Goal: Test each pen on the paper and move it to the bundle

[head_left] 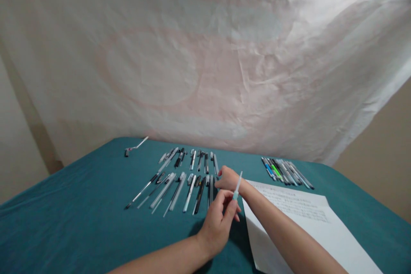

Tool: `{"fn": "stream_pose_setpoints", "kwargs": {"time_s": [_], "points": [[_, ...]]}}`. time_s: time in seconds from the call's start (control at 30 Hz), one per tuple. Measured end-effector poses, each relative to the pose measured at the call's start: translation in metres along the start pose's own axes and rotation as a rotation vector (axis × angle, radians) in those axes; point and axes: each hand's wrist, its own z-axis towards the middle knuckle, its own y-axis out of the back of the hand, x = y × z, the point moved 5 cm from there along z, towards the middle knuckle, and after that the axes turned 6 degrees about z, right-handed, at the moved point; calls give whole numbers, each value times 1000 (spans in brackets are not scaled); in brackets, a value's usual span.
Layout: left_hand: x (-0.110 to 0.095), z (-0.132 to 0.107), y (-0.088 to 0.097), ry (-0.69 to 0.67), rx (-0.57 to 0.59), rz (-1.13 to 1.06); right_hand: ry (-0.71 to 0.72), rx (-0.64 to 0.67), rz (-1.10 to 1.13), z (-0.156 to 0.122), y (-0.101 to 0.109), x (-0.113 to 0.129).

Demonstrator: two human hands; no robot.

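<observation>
A single head-worn camera is looking from above the near side of the desk (90, 227), facing forward and tilting down enough that the green-covered top is filling the lower part of the frame. The wearer's forearms (282, 232) are running in from the bottom edge, so the view is matching the person's own sides. The left hand (216, 227) is appearing closer to the lens than the right hand (228, 178). Beyond them, a hanging sheet (205, 60) is filling most of the upper half, and the wide framing is taking in both sides of the desk.
</observation>
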Motion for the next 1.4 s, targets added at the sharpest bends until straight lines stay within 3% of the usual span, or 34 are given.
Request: {"fn": "stream_pose_setpoints", "kwargs": {"time_s": [0.17, 0.27, 0.33, 0.43, 0.67, 0.87, 1.17, 1.4], "points": [[2, 1, 2, 7, -19, -1, 38, 31, 257, -14, 40, -2], [3, 2, 2, 12, -21, -6, 114, -24, 424, -29, 80, 2], [4, 3, 1, 12, -23, -8, 198, -98, 681, -42, 107, 8], [3, 3, 0, 2, -20, -1, 244, -111, 850, -60, 128, 20], [6, 2, 1, 14, -6, 42, 284, 21, 813, -76, 120, 46], [5, 3, 1, 16, -4, 80, 294, 26, 746, -76, 120, 45], [11, 4, 0, 12, 0, 73, 267, 190, 750, -75, 107, 44], [6, 5, 1, 8, 5, 98, 254, 240, 678, -75, 104, 40]]}}
